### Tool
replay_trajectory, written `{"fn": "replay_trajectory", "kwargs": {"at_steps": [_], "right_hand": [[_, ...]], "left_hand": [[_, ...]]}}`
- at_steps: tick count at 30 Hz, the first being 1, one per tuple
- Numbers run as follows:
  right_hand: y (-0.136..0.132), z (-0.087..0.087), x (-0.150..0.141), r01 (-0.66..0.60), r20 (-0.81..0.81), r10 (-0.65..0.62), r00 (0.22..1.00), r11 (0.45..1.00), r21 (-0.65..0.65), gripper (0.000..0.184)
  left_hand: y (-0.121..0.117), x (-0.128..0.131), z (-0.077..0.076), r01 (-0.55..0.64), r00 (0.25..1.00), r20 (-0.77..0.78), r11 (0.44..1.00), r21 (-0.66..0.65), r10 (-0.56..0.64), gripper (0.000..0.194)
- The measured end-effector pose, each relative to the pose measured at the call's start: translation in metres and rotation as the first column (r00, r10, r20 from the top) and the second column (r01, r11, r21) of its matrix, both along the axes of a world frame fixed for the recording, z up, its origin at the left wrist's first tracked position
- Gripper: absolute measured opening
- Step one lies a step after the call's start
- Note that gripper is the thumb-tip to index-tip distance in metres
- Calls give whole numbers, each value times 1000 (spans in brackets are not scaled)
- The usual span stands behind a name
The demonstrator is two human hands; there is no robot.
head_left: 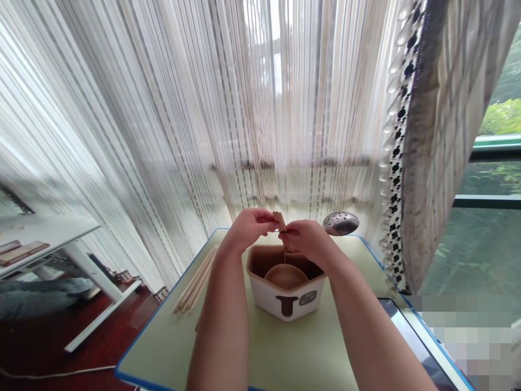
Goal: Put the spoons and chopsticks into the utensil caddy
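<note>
Both my hands meet above a white hexagonal holder (285,301) with a brown inside that stands mid-table. My right hand (311,239) is closed round a bundle of wooden chopsticks (280,221), whose lower ends reach down into the holder. My left hand (248,225) pinches the top of the same bundle from the left. A brown round compartment sits in the holder's middle.
Several loose chopsticks (195,285) lie on the pale green table (285,353) left of my left arm. A perforated metal ladle head (341,223) rests at the far right edge. Sheer curtains hang close behind. A dark tablet (411,339) lies near right.
</note>
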State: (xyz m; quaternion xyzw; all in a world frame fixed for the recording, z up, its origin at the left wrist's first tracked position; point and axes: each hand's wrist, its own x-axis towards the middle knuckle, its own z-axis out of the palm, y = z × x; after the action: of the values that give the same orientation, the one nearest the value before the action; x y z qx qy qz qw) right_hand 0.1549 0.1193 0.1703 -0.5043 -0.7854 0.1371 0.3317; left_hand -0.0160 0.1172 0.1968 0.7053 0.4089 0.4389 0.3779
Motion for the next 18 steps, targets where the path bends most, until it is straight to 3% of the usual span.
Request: {"fn": "replay_trajectory", "kwargs": {"at_steps": [10, 18], "right_hand": [[-6, 10, 1, -18, -156, 26, 987, 999, 48, 26], [-1, 2, -1, -37, -329, 57, 943, 997, 65, 27]], "left_hand": [[1, 1, -1, 25, 1000, 15, 1000, 5, -25, 24], [-1, 3, 1, -53, 995, 89, 996, 67, 47, 26]]}}
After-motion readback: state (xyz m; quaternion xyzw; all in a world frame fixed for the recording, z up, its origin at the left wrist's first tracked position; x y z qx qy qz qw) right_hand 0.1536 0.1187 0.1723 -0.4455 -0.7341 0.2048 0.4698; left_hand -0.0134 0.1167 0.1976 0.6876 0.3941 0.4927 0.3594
